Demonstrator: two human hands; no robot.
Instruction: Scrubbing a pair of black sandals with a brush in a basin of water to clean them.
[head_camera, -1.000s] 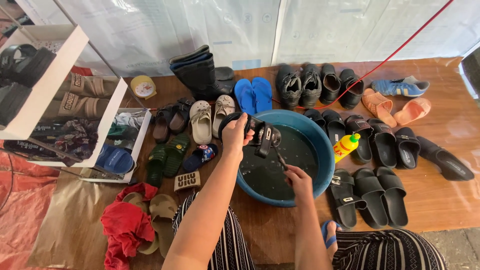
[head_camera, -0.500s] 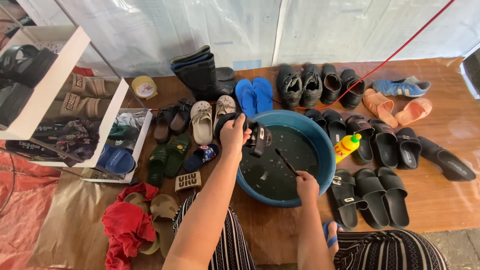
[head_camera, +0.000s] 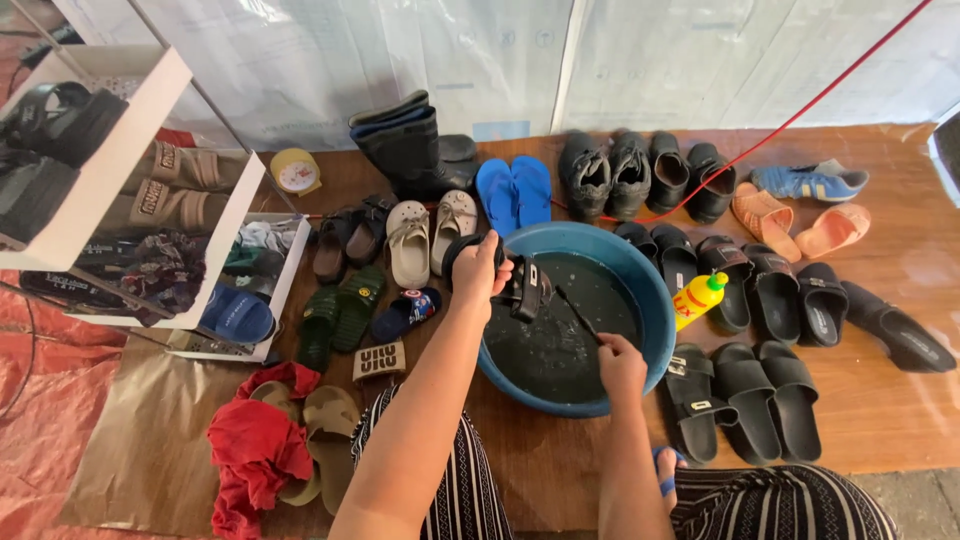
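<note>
Left hand (head_camera: 478, 268) grips black sandal (head_camera: 520, 288) above basin (head_camera: 655, 300); right hand (head_camera: 620, 362) clutches brush (head_camera: 580, 315).

Both arms bare all the way up, no sleeves, no watch, no rings or bracelets that I can make out on the left hand (head_camera: 478, 268) or the right hand (head_camera: 620, 362). Down at the bottom edge there's black-and-white striped fabric (head_camera: 455, 490) over both knees, thin wavy stripes, looks like a loose skirt or trousers. One foot peeks out in a blue flip-flop (head_camera: 666, 478)
</note>
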